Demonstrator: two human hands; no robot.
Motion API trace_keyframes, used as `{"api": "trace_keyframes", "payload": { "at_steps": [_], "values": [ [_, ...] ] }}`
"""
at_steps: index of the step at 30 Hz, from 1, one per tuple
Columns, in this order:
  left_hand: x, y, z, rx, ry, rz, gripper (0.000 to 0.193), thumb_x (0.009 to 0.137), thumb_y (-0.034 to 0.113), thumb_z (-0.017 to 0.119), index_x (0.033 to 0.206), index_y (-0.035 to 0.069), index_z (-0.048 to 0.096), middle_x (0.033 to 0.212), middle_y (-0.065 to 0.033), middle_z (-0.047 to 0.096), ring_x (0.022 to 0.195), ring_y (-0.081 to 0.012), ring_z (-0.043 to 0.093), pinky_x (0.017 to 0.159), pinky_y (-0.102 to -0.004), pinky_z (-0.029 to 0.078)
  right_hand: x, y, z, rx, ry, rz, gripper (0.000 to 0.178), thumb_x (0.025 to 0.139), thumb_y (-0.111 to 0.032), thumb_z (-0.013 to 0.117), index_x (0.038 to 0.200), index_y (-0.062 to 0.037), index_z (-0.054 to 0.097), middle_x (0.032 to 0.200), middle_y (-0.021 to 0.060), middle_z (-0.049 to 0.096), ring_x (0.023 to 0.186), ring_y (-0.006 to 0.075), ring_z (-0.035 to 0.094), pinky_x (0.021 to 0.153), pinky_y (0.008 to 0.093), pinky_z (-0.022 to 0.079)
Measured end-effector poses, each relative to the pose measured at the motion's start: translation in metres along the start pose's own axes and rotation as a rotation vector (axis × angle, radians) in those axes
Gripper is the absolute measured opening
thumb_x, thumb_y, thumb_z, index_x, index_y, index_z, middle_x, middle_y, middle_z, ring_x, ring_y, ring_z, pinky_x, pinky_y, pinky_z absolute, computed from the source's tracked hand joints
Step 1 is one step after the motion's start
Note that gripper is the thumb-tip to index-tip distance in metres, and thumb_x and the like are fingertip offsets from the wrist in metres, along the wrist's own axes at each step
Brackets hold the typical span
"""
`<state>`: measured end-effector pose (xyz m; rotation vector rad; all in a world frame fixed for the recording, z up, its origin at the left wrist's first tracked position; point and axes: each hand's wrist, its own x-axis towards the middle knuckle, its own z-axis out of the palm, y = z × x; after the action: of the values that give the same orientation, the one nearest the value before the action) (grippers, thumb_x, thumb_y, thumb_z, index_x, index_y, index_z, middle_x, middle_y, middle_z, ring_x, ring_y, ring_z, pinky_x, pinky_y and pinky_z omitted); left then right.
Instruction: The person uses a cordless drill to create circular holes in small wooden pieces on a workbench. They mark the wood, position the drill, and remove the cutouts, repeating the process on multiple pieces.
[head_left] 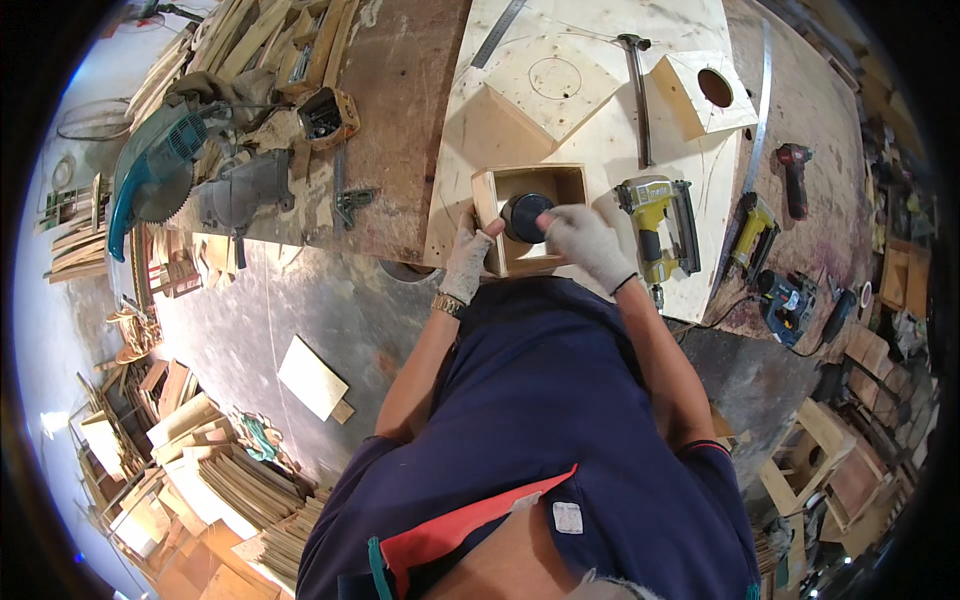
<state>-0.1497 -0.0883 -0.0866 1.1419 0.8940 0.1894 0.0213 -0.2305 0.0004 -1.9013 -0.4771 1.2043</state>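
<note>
A small open wooden box stands at the front of the plywood sheet, close to my body. My left hand, in a pale work glove with bare fingertips, grips the box's left wall. Inside the box opening sits a round black cylinder; what kind of thing it is I cannot make out. My right hand, gloved too, reaches over the box's right side, its fingers closed at the cylinder's right edge. Right of the box lies a yellow and grey nail gun.
A hammer, a box with a round hole and a panel with a drawn circle lie on the plywood. Farther right are a second nail gun, a drill and a jigsaw. A mitre saw stands left.
</note>
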Motion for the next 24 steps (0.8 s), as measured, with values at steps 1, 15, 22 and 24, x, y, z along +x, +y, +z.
{"api": "trace_keyframes", "payload": {
  "at_steps": [1,15,22,24],
  "values": [
    [0.003,-0.002,-0.003,0.034,0.013,0.023,0.083,0.089,0.055,0.078,0.145,0.002,0.048,0.130,-0.0149,0.063,0.115,-0.0225,0.065,0.094,-0.0340,0.055,0.013,0.009,-0.014,0.207,-0.011,0.063,0.024,0.098,-0.018,0.057,0.095,0.0015,0.070,0.072,0.0065,0.061,0.057,0.0146,0.055,0.053,0.0314,0.044],
    [-0.005,0.016,0.010,0.250,0.095,0.107,0.081,0.085,0.047,0.084,0.134,-0.008,0.050,0.118,-0.0200,0.065,0.106,-0.0246,0.064,0.092,-0.0364,0.053,0.052,-0.010,-0.034,0.832,-0.296,0.255,0.037,0.091,-0.025,0.059,0.063,-0.0210,0.035,0.055,-0.0037,0.035,0.041,0.0117,0.027,0.040,0.0304,0.024],
    [-0.036,0.053,0.027,0.071,0.024,0.090,0.084,0.081,0.038,0.089,0.139,-0.006,0.048,0.116,-0.0156,0.066,0.106,-0.0220,0.064,0.091,-0.0348,0.054,0.035,-0.010,-0.028,0.759,-0.200,0.234,0.022,0.093,-0.023,0.061,0.073,-0.0151,0.054,0.057,-0.0013,0.042,0.043,0.0131,0.036,0.041,0.0314,0.033],
    [-0.035,0.051,0.028,0.256,0.009,0.224,0.088,0.078,0.039,0.091,0.140,-0.006,0.048,0.117,-0.0157,0.065,0.106,-0.0219,0.064,0.091,-0.0347,0.055,0.032,-0.016,-0.003,0.586,-0.073,0.247,0.018,0.093,-0.021,0.063,0.077,-0.0129,0.060,0.058,-0.0007,0.045,0.044,0.0134,0.041,0.041,0.0317,0.036]
  ]
}}
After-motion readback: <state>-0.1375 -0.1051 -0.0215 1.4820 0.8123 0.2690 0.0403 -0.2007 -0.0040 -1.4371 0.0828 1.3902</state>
